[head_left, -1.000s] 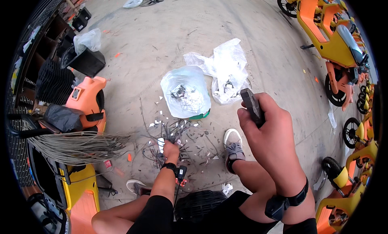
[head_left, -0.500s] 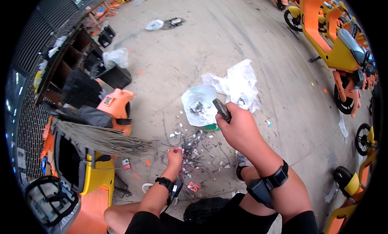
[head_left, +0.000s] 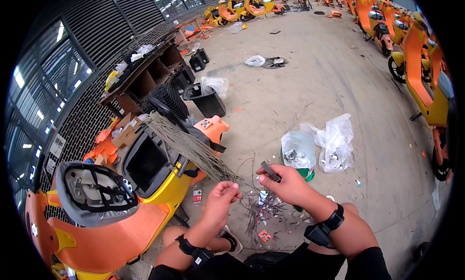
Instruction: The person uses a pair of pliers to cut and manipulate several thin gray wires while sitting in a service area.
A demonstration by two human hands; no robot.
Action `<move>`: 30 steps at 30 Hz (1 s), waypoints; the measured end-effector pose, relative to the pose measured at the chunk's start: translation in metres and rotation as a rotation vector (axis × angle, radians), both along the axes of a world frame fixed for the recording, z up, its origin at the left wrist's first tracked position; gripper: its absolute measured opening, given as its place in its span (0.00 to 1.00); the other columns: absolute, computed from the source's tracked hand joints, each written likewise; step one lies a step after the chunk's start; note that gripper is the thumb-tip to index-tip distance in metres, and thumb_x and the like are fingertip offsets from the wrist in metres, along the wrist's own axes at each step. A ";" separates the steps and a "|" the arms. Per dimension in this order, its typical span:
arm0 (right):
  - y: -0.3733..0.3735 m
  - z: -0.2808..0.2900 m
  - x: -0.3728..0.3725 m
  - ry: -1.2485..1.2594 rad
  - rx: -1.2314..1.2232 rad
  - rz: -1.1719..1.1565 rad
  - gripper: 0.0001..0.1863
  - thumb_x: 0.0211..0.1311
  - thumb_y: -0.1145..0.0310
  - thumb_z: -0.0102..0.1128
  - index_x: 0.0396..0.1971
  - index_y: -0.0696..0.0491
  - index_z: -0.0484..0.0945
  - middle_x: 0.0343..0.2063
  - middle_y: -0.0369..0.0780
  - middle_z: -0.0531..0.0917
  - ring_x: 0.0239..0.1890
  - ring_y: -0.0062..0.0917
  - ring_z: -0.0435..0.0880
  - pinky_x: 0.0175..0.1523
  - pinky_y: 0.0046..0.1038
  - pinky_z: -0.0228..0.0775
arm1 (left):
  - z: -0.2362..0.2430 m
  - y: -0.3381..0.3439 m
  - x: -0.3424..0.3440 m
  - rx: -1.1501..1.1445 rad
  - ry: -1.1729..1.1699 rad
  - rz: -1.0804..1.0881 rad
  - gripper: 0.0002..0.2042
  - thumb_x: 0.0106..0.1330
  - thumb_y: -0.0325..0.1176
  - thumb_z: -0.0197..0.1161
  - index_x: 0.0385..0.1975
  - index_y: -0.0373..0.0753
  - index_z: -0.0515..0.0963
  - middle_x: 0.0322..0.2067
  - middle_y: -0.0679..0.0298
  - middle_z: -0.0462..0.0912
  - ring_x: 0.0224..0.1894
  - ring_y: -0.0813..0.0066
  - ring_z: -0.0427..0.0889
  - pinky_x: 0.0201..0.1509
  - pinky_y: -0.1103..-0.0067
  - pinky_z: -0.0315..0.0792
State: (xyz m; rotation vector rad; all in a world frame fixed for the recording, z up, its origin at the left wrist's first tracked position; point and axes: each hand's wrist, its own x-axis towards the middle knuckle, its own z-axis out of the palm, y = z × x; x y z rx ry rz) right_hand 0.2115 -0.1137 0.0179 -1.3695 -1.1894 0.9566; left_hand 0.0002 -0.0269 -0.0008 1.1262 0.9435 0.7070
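While I follow from far away, the right hand (head_left: 289,185) grips a dark blunt tool (head_left: 270,171), I think so that its end stands out beyond the thumb, and the left hand (head_left: 221,201) has its fingertips pinched together, though I cannot tell whether they hold a wire. The grey cable bundle (head_left: 186,147) appears to rest across the yellow-and-orange scooter (head_left: 116,231), probably to have its ends near the hands, with wire scraps (head_left: 266,210) lying on the floor below.
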 end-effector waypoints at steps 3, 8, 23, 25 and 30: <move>0.000 0.012 -0.007 -0.044 0.024 -0.015 0.18 0.62 0.64 0.66 0.49 0.57 0.79 0.35 0.36 0.83 0.39 0.16 0.78 0.45 0.23 0.71 | 0.007 -0.009 0.004 -0.041 -0.100 -0.107 0.05 0.69 0.31 0.60 0.38 0.39 0.73 0.30 0.66 0.78 0.35 0.77 0.77 0.40 0.81 0.69; 0.009 0.004 -0.011 0.046 0.102 -0.066 0.13 0.60 0.65 0.68 0.40 0.58 0.81 0.32 0.35 0.83 0.34 0.16 0.78 0.41 0.23 0.71 | -0.011 -0.015 0.017 -0.156 -0.192 -0.305 0.04 0.70 0.31 0.59 0.39 0.39 0.73 0.31 0.66 0.78 0.35 0.75 0.77 0.41 0.79 0.69; 0.025 -0.007 0.006 0.059 -0.118 -0.231 0.12 0.64 0.65 0.65 0.34 0.59 0.80 0.27 0.34 0.82 0.32 0.16 0.77 0.39 0.22 0.71 | -0.044 0.027 -0.003 0.342 0.339 -0.624 0.20 0.70 0.41 0.60 0.54 0.34 0.71 0.48 0.61 0.80 0.49 0.73 0.77 0.53 0.75 0.70; 0.028 -0.006 0.003 0.015 -0.122 -0.198 0.11 0.64 0.65 0.65 0.34 0.59 0.80 0.27 0.34 0.82 0.32 0.16 0.77 0.39 0.22 0.71 | -0.044 0.036 -0.002 0.382 0.343 -0.540 0.22 0.74 0.45 0.52 0.57 0.33 0.69 0.52 0.59 0.79 0.55 0.71 0.75 0.61 0.73 0.66; 0.033 -0.004 -0.010 -0.017 -0.139 -0.024 0.11 0.64 0.65 0.65 0.34 0.59 0.80 0.27 0.34 0.82 0.32 0.16 0.77 0.39 0.23 0.71 | -0.042 0.042 0.002 0.343 0.029 -0.450 0.27 0.77 0.52 0.40 0.57 0.31 0.68 0.51 0.54 0.78 0.56 0.68 0.75 0.63 0.72 0.65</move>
